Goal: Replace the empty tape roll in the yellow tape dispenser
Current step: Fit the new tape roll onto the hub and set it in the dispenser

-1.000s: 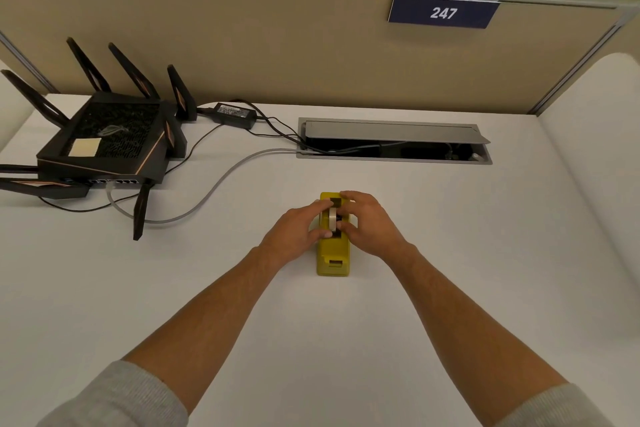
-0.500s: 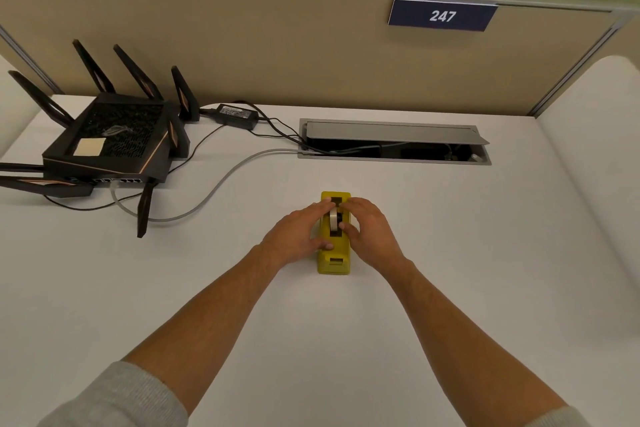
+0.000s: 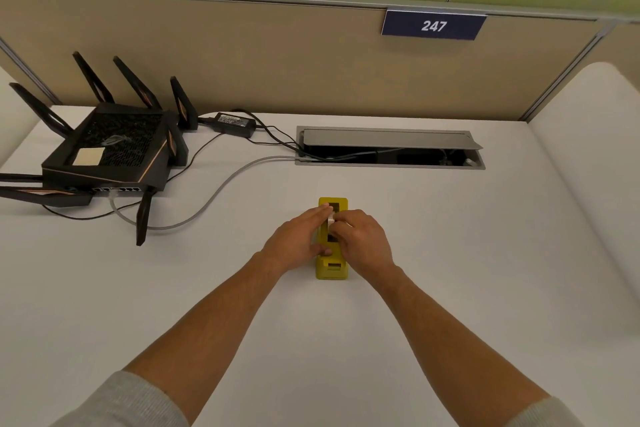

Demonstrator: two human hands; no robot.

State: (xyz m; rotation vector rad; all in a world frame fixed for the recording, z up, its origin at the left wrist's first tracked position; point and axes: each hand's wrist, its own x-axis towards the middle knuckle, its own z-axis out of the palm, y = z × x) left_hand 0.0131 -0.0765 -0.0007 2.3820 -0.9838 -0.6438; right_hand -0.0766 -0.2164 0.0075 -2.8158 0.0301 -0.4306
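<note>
A yellow tape dispenser (image 3: 331,270) stands on the white desk (image 3: 450,253), long axis pointing away from me. A pale tape roll (image 3: 331,218) sits on edge in its dark slot. My left hand (image 3: 298,243) lies flat along the dispenser's left side, fingers reaching the roll and thumb against the yellow body. My right hand (image 3: 363,239) covers the right side, its fingertips pinching the roll from the right. Most of the roll is hidden by my fingers.
A black router (image 3: 107,156) with several antennas sits at the back left, with a power brick (image 3: 235,123) and cables, including a grey cable (image 3: 214,198), running to an open cable hatch (image 3: 388,149) behind the dispenser. A beige partition wall rises at the desk's far edge.
Both hands stay on the dispenser and roll. My left fingers have stretched further forward along the dispenser's left side, and my right fingertips have closed in on the roll.
</note>
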